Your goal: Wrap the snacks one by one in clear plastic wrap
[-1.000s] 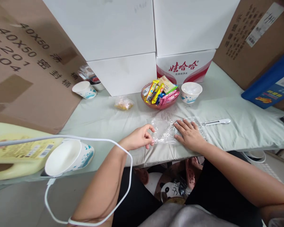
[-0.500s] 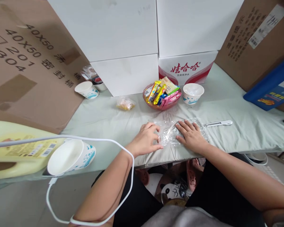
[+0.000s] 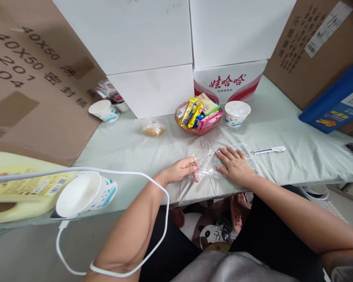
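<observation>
Left hand [image 3: 181, 170]: now pinching the plastic wrap [image 3: 208, 162] edge, folded inward since 0.5 s ago.
Right hand [image 3: 235, 166]: flat, fingers spread, pressing wrap down as before.

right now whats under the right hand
The right hand lies flat on a crinkled sheet of clear plastic wrap spread on the pale green cloth. Something greyish shows by the fingers; the palm covers the rest.
</observation>
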Available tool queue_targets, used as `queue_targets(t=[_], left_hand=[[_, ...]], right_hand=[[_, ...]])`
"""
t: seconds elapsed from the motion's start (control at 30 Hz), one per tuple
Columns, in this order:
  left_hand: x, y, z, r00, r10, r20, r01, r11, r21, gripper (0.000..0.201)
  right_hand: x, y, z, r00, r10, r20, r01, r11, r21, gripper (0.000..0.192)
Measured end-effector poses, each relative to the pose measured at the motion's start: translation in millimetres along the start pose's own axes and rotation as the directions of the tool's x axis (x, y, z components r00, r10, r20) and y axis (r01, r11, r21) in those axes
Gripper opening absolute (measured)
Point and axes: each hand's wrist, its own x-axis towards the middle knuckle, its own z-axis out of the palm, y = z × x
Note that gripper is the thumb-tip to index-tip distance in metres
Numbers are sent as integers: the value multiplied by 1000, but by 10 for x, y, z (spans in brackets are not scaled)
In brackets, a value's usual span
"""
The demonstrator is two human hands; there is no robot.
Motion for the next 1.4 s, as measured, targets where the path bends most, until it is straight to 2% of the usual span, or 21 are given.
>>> queue_targets(t=[0.07,0.13,0.2,0.3,0.37,0.43,0.53,0.63,0.7,0.8,0.87,0.93,0.97,1.03,1.07,1.1,1.13,1.17,1.27,1.33,1.4], left_hand=[[-40,41,-24,996,-43,74,42,999,23,32],[-95,76,-62,978,-188,88,175,974,141,27],[-164,112,-117,944,-330,-20,317,884,345,21],[-261,168,-216,909,-348,-230,414,683,602,25],[-276,182,-259,906,-284,-314,423,611,669,35],[-218,150,-249,887,-160,-434,437,596,673,42],[-15,17,-138,794,72,-604,437,624,648,30],[196,-122,-26,742,220,-633,401,611,683,9],[269,-172,-16,726,250,-640,419,577,701,9],[258,-170,-68,703,229,-673,490,531,692,9],[206,-132,-68,650,307,-695,533,468,705,9],[162,-89,7,607,445,-658,522,401,753,14],[153,-76,72,632,495,-596,467,370,803,17],[170,-84,228,777,500,-383,249,316,916,21],[191,-109,301,851,461,-252,122,294,948,25],[216,-146,359,901,410,-143,27,274,961,34],[240,-191,397,931,356,-75,-20,257,966,46],[258,-239,412,950,308,-53,-24,242,970,56],[255,-338,352,968,226,-108,59,212,976,74],[209,-324,284,970,213,-120,73,218,973,81],[146,-236,242,965,234,-120,63,240,969,87]], right_hand=[[1,0,-3,1000,-2,1,2,1000,-2,58],[1,2,-2,1000,-4,1,4,1000,-3,58],[0,4,3,1000,-9,4,9,1000,0,58],[0,8,15,1000,-14,5,14,1000,6,57],[1,8,20,1000,-13,3,13,1000,8,57],[3,4,16,1000,-6,7,6,1000,7,57],[6,-14,-12,1000,2,24,-2,1000,5,58],[8,-38,-44,999,10,45,-10,1000,13,58],[9,-47,-50,999,13,47,-15,1000,25,59],[7,-47,-38,999,1,46,-3,999,45,60],[3,-48,-26,999,-6,43,4,999,53,61],[-3,-61,-20,999,-6,40,4,998,59,62],[-5,-73,-19,999,-6,40,3,998,62,62],[-6,-97,-19,999,-7,44,4,998,68,63],[-4,-99,-19,999,-10,47,7,998,68,63],[2,-90,-18,999,-12,53,8,998,65,64],[9,-63,-16,998,-5,60,2,998,57,65],[19,-15,-13,998,14,69,-17,999,43,66],[43,240,-22,987,139,79,-138,990,-9,73],[40,446,-62,974,224,31,-223,975,-16,75],[13,604,-142,972,222,-71,-220,975,41,73]])
